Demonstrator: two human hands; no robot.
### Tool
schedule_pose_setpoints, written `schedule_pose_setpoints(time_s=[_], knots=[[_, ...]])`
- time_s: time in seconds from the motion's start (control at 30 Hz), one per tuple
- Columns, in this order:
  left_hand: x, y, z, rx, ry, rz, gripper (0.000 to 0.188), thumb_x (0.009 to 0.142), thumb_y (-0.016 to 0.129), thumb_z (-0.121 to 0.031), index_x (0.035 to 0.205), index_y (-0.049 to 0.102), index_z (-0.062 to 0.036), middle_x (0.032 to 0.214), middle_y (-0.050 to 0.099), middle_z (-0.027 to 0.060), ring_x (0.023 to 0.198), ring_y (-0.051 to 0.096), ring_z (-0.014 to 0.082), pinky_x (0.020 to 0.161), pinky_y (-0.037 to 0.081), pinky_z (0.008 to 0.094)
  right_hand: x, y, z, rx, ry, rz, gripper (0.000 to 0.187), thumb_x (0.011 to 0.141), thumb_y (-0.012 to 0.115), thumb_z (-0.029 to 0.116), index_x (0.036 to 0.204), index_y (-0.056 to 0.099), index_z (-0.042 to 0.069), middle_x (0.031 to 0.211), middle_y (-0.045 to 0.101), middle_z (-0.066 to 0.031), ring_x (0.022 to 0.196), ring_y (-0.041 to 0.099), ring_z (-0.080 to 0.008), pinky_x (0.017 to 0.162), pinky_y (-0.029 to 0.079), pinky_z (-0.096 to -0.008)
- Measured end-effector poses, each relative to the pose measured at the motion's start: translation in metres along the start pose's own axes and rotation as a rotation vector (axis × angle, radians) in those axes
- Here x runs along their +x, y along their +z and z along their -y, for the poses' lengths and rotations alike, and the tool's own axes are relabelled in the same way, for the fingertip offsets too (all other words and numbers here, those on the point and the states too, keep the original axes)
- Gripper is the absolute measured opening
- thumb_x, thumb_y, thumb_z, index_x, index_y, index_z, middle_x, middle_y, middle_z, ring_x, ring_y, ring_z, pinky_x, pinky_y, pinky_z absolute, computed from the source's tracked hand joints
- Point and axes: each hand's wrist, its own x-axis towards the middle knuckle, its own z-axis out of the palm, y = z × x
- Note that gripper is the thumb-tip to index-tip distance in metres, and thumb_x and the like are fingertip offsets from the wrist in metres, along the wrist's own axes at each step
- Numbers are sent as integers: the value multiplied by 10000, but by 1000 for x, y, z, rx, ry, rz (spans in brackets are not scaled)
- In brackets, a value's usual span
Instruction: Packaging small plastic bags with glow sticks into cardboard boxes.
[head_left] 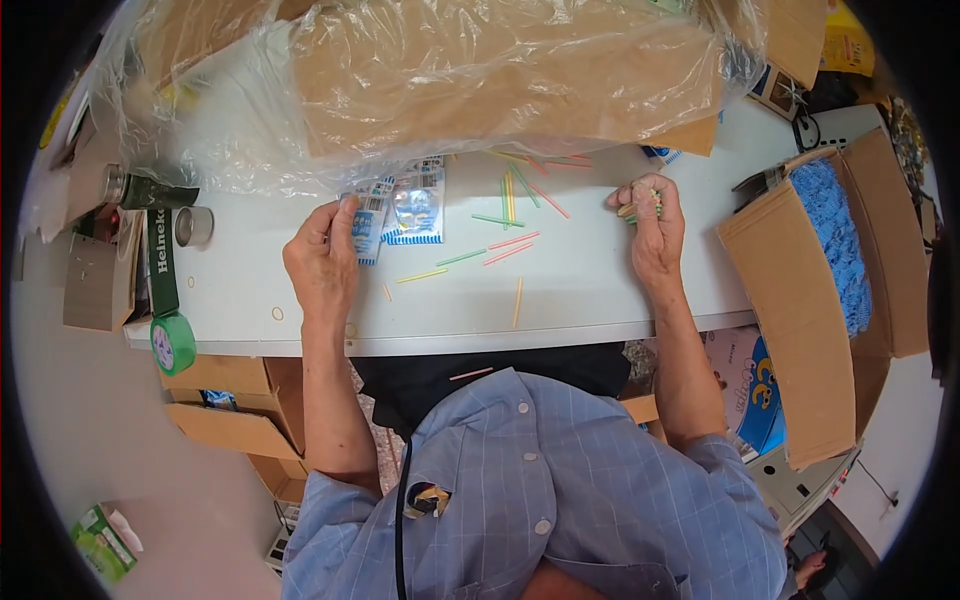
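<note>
My left hand [325, 250] pinches the top edge of a small blue-and-white plastic packet [368, 232] between thumb and fingers. A second packet [415, 208], clear with blue-and-white print, lies on the table right beside it, partly overlapped. To the right, my right hand [657, 235] is closed around a bundle of thin coloured sticks [628, 213], their ends showing at the fingers. Between my hands, several loose sticks in pink, green and yellow lie scattered, among them a green stick [461, 257] and a yellow stick [518, 302].
A large carton wrapped in clear plastic [500, 80] spans the table's far side. On the right, an open cardboard box [790, 330] holds a blue textured bundle [830, 240]. Green tape [173, 344] and a metal can [194, 226] sit at the left. One pink stick [471, 374] rests on my lap.
</note>
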Motion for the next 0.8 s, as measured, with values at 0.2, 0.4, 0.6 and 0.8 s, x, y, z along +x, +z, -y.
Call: schedule_pose_setpoints(time_s=[0.2,0.4,0.6,0.8], knots=[[-22,-2,-10,-459,-79,26,193,952,668,-135,983,714,50,814,705,55,699,594,67,653,478,212,3,5,10,686,131,-52,147,1044,481,191,1082,506,51,911,539,-40,902,557,-187,888,462,-380],[-66,32,-20,-1122,-581,436,153,954,659,-142,994,686,3,915,723,69,777,672,103,718,540,240,-5,28,28,957,275,12,139,1034,486,181,1093,503,57,889,527,-28,887,544,-183,912,451,-402],[-95,58,-46,-1077,-640,570,150,912,699,-74,1023,703,27,963,730,94,813,673,110,748,542,247,-25,55,56,1107,418,82,133,1045,459,193,1091,482,71,872,496,-11,853,520,-157,886,454,-394],[-91,53,-41,-674,-315,599,134,911,700,-68,986,725,41,836,722,57,707,616,64,649,493,214,-20,51,66,1064,322,105,132,1060,423,198,1098,482,87,867,496,-12,843,528,-170,891,449,-403]])
